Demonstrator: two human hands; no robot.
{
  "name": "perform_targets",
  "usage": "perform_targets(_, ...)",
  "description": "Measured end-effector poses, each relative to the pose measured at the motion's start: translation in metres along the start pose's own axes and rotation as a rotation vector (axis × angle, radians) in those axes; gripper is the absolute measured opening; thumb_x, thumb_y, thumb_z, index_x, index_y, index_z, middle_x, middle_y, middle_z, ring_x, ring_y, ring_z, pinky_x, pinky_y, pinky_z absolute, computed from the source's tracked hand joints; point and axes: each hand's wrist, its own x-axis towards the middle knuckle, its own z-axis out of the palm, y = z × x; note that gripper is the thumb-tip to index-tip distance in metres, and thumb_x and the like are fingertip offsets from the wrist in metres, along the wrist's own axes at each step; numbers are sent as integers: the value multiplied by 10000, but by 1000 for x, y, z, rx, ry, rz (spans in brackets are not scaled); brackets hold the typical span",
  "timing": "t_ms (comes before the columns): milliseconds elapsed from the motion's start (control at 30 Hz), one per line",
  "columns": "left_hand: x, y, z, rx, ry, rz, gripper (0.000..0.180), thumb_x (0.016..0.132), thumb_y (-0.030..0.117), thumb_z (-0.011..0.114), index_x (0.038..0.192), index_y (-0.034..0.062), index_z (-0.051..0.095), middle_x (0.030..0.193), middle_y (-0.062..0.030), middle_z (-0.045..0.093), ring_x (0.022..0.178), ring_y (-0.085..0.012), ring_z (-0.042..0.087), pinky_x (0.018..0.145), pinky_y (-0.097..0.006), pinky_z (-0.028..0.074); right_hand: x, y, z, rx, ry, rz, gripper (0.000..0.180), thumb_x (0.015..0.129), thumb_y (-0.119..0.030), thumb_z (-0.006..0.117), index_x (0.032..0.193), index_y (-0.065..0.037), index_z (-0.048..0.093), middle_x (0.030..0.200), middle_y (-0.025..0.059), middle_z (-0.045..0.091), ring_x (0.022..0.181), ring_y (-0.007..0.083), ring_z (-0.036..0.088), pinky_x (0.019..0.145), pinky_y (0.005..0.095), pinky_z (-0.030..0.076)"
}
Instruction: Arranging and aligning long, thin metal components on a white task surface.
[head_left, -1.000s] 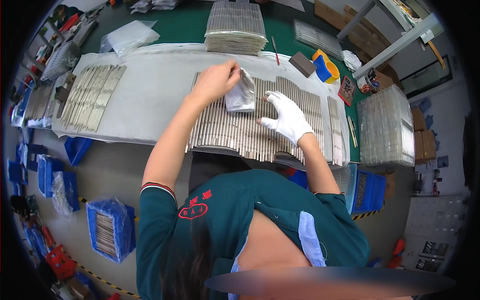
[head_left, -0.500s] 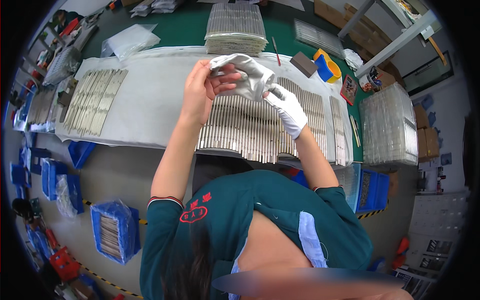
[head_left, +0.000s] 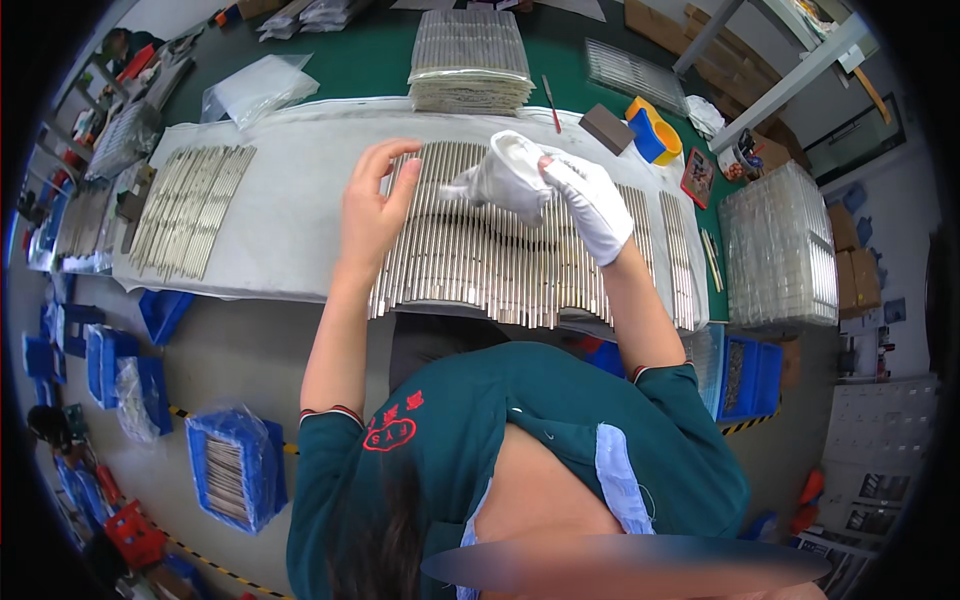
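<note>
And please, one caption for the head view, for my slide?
Above metal rods, the gloved right hand holds a white glove; the bare left hand is open, apart.

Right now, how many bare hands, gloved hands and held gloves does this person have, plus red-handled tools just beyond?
Bare hands: 1 (left hand)
Gloved hands: 1 (right hand)
Held gloves: 1 (white glove)
Red-handled tool: 1
Total: 4

At the far side of the green worktop (head_left: pixel 345 65) stands a layered stack (head_left: pixel 470 62), with a clear plastic bag (head_left: pixel 262 88) to its left. Rightward lie a slim red-handled tool (head_left: pixel 555 118), a dark block (head_left: pixel 606 129) and a blue-and-yellow holder (head_left: pixel 655 138). A red crate (head_left: pixel 134 533) shows at lower left.
</note>
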Motion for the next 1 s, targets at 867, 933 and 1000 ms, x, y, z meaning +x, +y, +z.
perform_targets(867,14,48,18,452,-864,70,248,857,176,615,1072,54,602,966,-178,659,888,-369,626,781,-442,504,5,-40,36,-698,-107,-781,251,816,-242,560,796,-23,682,1147,126,626,967,305,613,885,401,482)
perform_targets(933,-25,12,21,167,-547,92,388,769,153,673,1140,65,602,1194,-175,605,1102,-343,585,918,-395,486,-5,-46,63,-791,-47,-1008,218,768,-199,554,747,-14,667,1146,130,628,1008,328,597,915,408,467)
perform_targets(1000,-32,-6,20,229,-591,280,473,770,166,679,1217,59,564,1244,-181,571,1156,-325,552,954,-371,458,-11,-49,67,-843,-158,-962,221,771,-236,583,786,-33,669,1178,116,611,1069,307,573,960,410,434)
